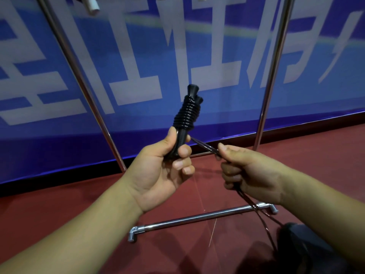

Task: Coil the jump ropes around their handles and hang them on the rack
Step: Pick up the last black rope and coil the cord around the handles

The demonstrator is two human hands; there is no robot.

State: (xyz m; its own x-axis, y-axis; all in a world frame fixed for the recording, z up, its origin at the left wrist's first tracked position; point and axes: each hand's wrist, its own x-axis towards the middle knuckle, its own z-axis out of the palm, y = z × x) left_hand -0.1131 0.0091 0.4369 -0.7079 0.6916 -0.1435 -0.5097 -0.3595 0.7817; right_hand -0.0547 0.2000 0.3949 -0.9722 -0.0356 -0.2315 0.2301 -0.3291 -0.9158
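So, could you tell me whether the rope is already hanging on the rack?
No, the left hand grips the handles and the right hand holds the rope.

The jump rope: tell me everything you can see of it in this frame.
The jump rope is glossy black. Its two handles, flared at their tops, are held together, tilted upright, in the left hand. A tight coil of turns covers their upper part. A taut strand runs from below the coil to the right hand, which grips it; the loose remainder hangs from that hand toward the red floor.
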